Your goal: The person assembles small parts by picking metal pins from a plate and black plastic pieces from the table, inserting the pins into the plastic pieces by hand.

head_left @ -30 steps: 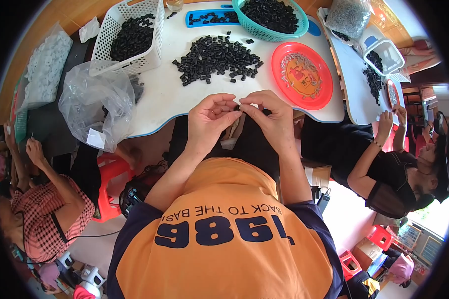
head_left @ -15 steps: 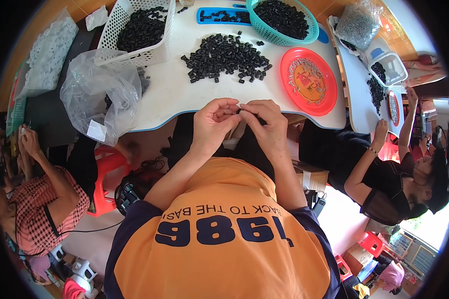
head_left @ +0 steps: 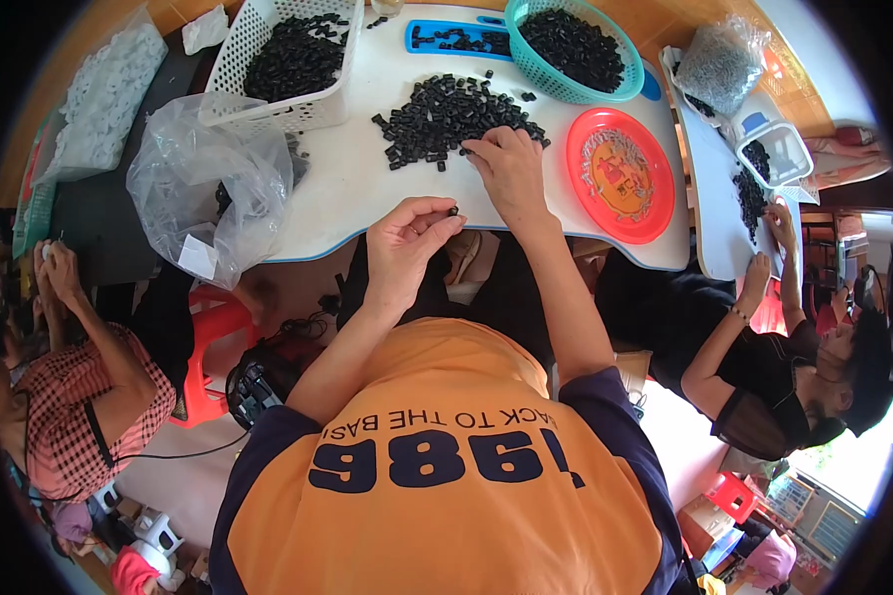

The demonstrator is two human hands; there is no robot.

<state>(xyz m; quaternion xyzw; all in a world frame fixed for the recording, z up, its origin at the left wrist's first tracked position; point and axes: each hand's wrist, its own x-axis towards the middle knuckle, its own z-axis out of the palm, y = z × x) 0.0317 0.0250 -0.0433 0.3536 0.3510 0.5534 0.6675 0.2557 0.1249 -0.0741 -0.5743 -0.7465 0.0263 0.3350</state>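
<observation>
My left hand, held just off the table's near edge, pinches one small black plastic part between thumb and forefinger. My right hand reaches over the table to the near right side of a loose pile of small black plastic parts. Its thumb and fingertips come together on a black part at the pile's edge, mostly covered by the fingers. To the right of this hand lies a red round plate with small clear or silvery pieces spread on it.
Behind the pile are a blue tray and a teal basket of black parts. A white perforated basket and a clear plastic bag stand left. Co-workers sit on both sides; one's hand touches the right table.
Both hands were together at the table edge; my right hand has moved forward to the pile. My left hand stays back with the black part. The right co-worker's raised hand has lowered to their table.
</observation>
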